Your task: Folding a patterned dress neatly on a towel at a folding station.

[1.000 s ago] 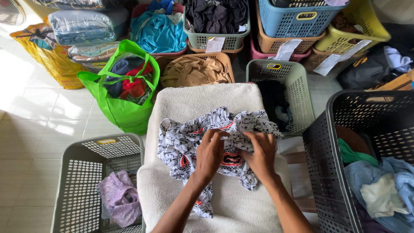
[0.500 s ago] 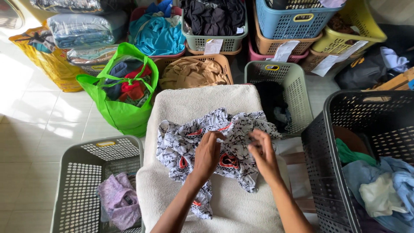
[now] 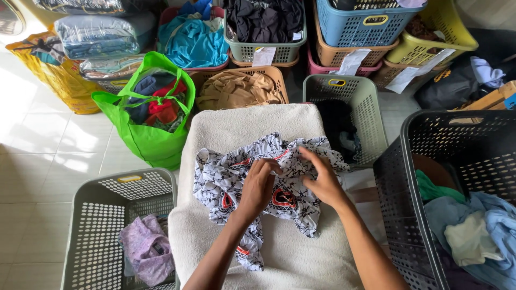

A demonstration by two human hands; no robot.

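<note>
a pale tiled floor (image 3: 43, 156) is running under a crowd of laundry baskets, and in the middle a counter padded with a cream towel (image 3: 242, 126) is carrying the work; on the towel a white patterned garment (image 3: 220, 188) with dark marks and red patches is lying crumpled, near the middle of the padding; the left hand (image 3: 258, 185) is resting on it with the fingers curled down into the cloth, pinching a fold; the right hand (image 3: 320, 180) is lying beside it, fingers bent over a ridge of the fabric, gripping it lightly, not clenched hard.

the garment is looking thin, soft and light, with no stiffness; it is likely bunching and sliding over the towel rather than holding any shape, so an edge, hem or seam seems the surest place to take it, with both hands apart; nothing about it seems fragile.

a grey basket (image 3: 97, 209) at the left is holding a lilac cloth (image 3: 145, 252); a dark basket (image 3: 424, 161) at the right is holding blue and green clothes; a green bag (image 3: 145, 139) is standing beyond the counter.

the fingertips of both hands are partly sinking out of sight in the folds; the garment's kind is hard to tell while crumpled; its lower end is partly hiding behind the left forearm; the dark basket is being cut off by the frame edge.
</note>
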